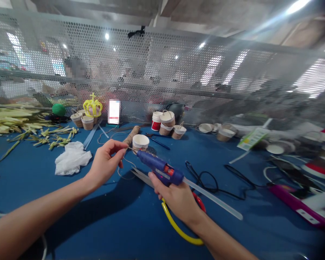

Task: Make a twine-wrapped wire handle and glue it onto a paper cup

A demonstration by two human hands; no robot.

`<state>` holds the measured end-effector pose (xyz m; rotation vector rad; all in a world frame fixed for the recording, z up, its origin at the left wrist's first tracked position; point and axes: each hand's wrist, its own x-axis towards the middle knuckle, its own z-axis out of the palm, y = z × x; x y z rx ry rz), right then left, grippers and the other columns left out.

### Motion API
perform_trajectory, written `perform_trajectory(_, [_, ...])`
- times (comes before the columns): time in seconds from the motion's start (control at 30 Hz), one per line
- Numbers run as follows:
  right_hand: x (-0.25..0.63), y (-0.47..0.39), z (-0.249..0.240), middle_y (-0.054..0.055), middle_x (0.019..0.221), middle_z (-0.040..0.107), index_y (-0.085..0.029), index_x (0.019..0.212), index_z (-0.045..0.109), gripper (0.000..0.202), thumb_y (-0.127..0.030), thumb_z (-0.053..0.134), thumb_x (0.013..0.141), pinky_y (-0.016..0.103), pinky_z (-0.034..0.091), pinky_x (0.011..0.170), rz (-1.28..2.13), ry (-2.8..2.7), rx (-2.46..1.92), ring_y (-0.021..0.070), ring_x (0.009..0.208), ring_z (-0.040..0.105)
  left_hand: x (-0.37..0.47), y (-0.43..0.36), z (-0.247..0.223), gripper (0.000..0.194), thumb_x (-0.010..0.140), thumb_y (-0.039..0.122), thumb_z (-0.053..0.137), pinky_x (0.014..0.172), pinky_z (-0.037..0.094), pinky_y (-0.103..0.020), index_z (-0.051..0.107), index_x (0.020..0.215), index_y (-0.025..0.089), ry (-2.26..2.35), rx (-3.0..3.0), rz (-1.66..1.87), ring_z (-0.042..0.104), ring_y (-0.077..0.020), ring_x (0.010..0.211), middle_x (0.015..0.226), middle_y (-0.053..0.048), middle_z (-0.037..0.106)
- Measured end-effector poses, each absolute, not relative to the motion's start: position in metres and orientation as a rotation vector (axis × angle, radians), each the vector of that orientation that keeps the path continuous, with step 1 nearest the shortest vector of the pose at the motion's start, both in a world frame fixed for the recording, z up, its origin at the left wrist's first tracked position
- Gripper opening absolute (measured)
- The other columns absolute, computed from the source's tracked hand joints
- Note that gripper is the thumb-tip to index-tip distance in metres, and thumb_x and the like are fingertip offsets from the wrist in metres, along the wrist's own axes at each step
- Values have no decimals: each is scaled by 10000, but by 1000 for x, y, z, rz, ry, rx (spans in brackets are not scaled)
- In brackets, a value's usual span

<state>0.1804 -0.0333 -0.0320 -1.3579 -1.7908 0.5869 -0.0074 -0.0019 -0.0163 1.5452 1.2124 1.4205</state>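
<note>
My right hand (177, 200) is wrapped around a blue hot glue gun (158, 166), and a long clear glue stick (216, 200) juts from its back. My left hand (105, 164) pinches a thin piece of twine (131, 148) close to the gun's nozzle. Just behind the nozzle stands a small white-rimmed cup (141, 141). A roll of brown twine (131, 136) lies beside that cup, and a loose strand curls on the blue table (111, 224). Under my right hand are scissors (178, 231) with a yellow and red handle, blades pointing away to the left.
Twine-wrapped cups (167, 124) and pliers (159, 141) lie at the back. A crumpled white bag (72, 159), plaited straw (54, 139), a yellow crown (92, 106) and a lit phone (114, 111) are left. A black cable (213, 187) and purple power strip (295, 204) lie right.
</note>
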Motion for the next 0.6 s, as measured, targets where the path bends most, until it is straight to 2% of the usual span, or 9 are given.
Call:
perform_trajectory(0.23, [176,-36,-26,-14,426,529,-183,513,495,325,-396,485,757,224,443,415,605,-1809,-1411,114,369,526,-7,-1,-16,100,719,201,528,410,392,-181,538,800,143,1187,1472,1402,484,-50,401,555,59,485])
perform_trajectory(0.6, [173,-38,-23,-20,419,513,-184,521,478,315,-400,479,750,228,453,441,635,-1802,-1415,113,373,523,-5,-3,-15,95,705,199,541,408,398,-178,545,781,143,1117,1394,1377,456,-48,401,519,69,462])
